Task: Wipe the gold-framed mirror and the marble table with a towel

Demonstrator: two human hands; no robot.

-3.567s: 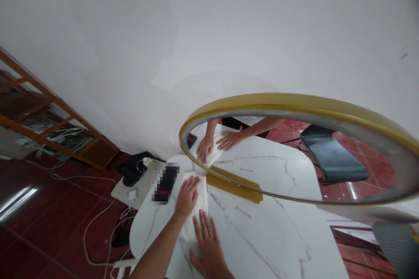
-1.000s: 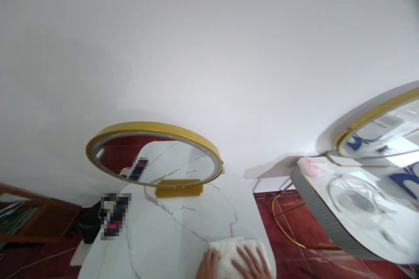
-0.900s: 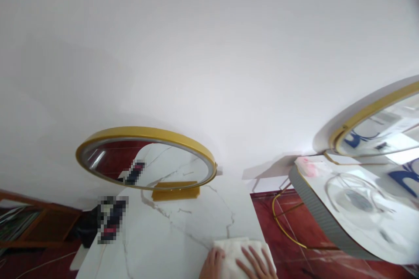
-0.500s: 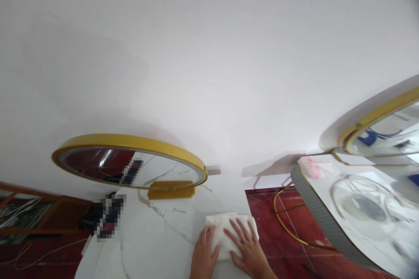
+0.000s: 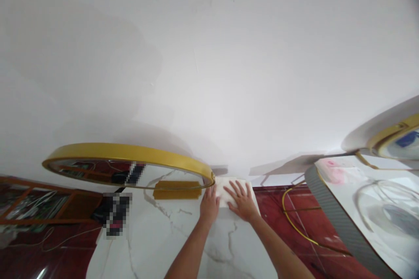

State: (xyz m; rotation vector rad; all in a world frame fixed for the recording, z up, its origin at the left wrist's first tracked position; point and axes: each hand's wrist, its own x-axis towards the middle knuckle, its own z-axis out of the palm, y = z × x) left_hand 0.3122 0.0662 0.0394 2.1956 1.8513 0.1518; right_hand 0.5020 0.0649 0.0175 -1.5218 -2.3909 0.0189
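Observation:
A folded white cloth (image 5: pixel 225 189) lies flat on the white marble-patterned table (image 5: pixel 163 239), close to the wall and the table's right edge. On the cloth's left side rests my left hand (image 5: pixel 210 202), palm down with its fingers stretched forward. My right hand (image 5: pixel 241 199) presses on the cloth's right part with its fingers spread. Just left of my left hand stands the round gold-framed mirror (image 5: pixel 131 151) on its gold base (image 5: pixel 176 192). The undersides of both hands are hidden.
At the table's left side sits a dark, partly pixelated object (image 5: pixel 118 213). A wooden shelf (image 5: pixel 72 205) holds several items beyond it. To the right, past a strip of red floor (image 5: pixel 275 209), stands another table with a tissue pack (image 5: pixel 340 170), coiled cable (image 5: pixel 382 192) and a second mirror (image 5: pixel 393 135).
Both hands and the cloth have slid forward over the table toward the wall, beside the mirror base. More of my forearms shows. The view has shifted slightly.

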